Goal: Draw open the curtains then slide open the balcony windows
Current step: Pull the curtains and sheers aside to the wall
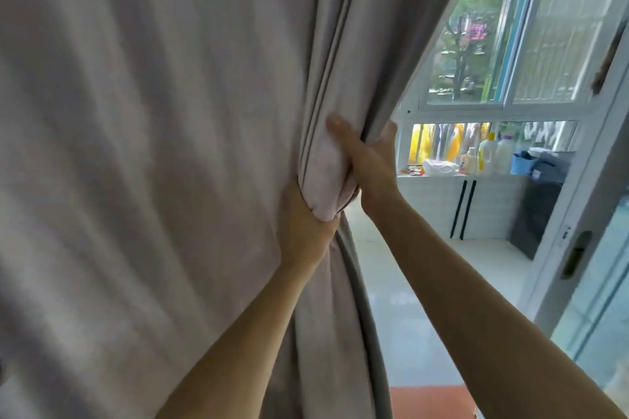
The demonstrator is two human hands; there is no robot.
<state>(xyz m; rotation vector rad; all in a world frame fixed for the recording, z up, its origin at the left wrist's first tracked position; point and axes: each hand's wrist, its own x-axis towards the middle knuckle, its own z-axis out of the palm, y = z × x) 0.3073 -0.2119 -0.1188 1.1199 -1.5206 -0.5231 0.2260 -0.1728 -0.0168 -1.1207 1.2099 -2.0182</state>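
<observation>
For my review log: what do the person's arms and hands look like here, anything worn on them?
Both forearms are bare as far as the frame shows; no sleeves reach into view. The left hand and right hand wear no gloves, and no watch, bracelet or ring shows on the visible wrists or fingers.

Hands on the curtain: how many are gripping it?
2. The left hand grips the bunched edge of the curtain lower down; the right hand grips the same edge just above it. Some fingers are hidden behind the fabric.
</observation>
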